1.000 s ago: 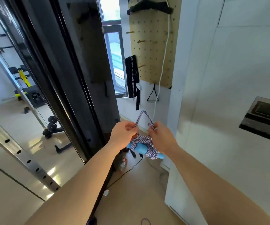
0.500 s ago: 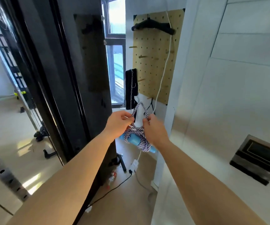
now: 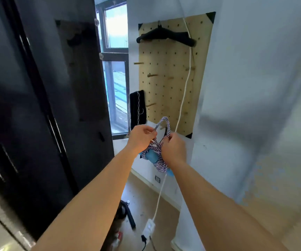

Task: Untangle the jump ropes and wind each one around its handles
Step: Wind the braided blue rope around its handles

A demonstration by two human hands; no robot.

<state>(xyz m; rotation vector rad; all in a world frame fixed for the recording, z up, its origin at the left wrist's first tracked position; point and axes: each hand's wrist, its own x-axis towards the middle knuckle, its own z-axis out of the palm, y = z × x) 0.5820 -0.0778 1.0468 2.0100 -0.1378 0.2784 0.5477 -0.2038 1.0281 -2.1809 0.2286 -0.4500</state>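
A jump rope with a braided purple-and-white cord is held up in mid-air in front of a wooden pegboard. Most of the cord is wound in a bundle around the light-blue handles, and one free loop stands up above the bundle. The left end of that loop is pinched between the thumb and fingers of the left hand, which is closed on the cord. The other end is gripped by the right hand, whose fingers are curled around the cord and the top of the bundle. The two hands are just beside each other, with the loop arched between them. On the pegboard a black bar attachment is hung near the top, and a white cable runs down across the board to a power strip on the floor. A black strap with a chain is hung at the board's left edge, beside a window.
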